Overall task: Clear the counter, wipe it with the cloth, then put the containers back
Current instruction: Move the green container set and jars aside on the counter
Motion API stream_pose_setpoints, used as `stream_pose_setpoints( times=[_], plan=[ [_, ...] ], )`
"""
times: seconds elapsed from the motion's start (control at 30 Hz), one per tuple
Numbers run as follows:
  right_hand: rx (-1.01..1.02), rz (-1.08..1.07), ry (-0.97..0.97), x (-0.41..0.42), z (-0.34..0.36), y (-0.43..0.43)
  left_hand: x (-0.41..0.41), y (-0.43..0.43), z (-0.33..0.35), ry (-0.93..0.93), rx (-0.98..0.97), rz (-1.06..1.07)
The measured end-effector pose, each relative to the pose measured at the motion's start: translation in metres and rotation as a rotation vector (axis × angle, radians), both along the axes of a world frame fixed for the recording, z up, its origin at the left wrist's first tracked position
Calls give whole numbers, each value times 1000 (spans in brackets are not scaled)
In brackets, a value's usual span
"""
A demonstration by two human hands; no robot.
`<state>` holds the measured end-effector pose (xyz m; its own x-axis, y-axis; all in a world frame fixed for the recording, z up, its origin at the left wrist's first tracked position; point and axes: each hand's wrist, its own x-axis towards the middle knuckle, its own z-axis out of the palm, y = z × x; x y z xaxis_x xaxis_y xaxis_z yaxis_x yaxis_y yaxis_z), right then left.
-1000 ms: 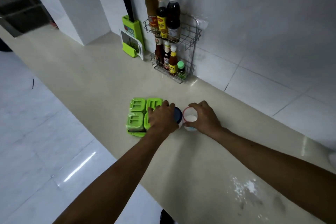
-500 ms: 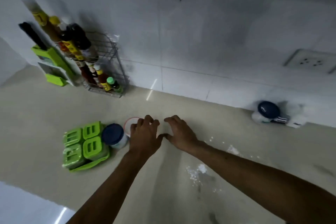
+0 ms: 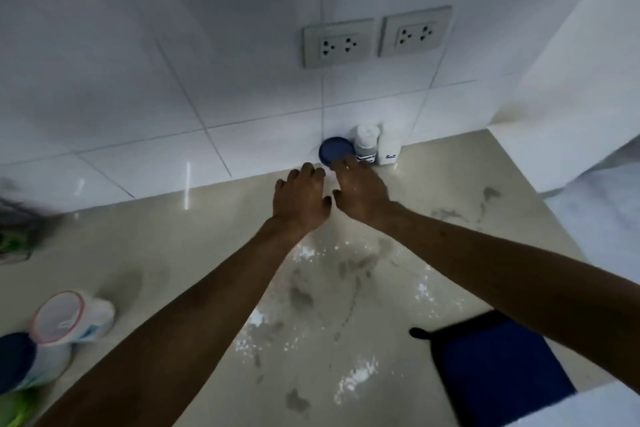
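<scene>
Both my arms stretch across the beige counter (image 3: 180,253) toward the tiled wall. My left hand (image 3: 300,198) and my right hand (image 3: 360,190) are side by side, fingers spread, holding nothing. Just beyond them a blue-lidded jar (image 3: 335,149) stands against the wall; my right fingertips reach its front edge, and I cannot tell if they touch it. Beside the jar are a small white shaker (image 3: 366,146) and a white salt shaker (image 3: 390,148). A pink-rimmed white container (image 3: 74,317) and a dark-blue-lidded jar (image 3: 24,362) stand at the lower left. A blue cloth (image 3: 498,371) lies at the lower right.
White powder (image 3: 353,378) and dark smudges are scattered over the counter's middle. Two wall sockets (image 3: 375,36) sit above the jars. A white wall corner (image 3: 568,87) closes the counter on the right. A green edge (image 3: 15,409) shows at the bottom left.
My view has swung right along the counter. Both hands left the pink-rimmed container and dark-lidded jar and moved right to the blue-lidded jar at the wall.
</scene>
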<state>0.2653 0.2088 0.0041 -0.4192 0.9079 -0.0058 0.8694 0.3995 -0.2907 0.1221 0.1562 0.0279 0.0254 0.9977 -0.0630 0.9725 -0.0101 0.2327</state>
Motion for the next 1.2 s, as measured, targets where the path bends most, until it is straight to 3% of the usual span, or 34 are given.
stream_pose_setpoints(
  times=[0.13, 0.27, 0.37, 0.57, 0.67, 0.77, 0.9, 1.2],
  plan=[
    [152, -36, 37, 39, 13, 62, 24, 54, -7, -56, -45, -64],
    [-38, 79, -70, 52, 29, 100, 28, 79, -25, -15, -250, -50],
    [-87, 128, -135, 58, 28, 110, 33, 81, -35, -17, -221, -23],
    [-94, 175, -26, 60, 22, 114, 50, 94, -48, -41, -128, 69],
    [-91, 160, 42, 68, 12, 108, 48, 86, -45, -169, -69, 164],
    [-10, 203, 106, 64, 11, 91, 34, 59, -29, -292, 9, 259],
    [-48, 247, 167, 26, 29, 46, -3, -8, -5, -384, 87, 372],
    [-266, 626, 360, -150, 54, -111, -155, -248, -10, -202, 173, 667]
  ],
)
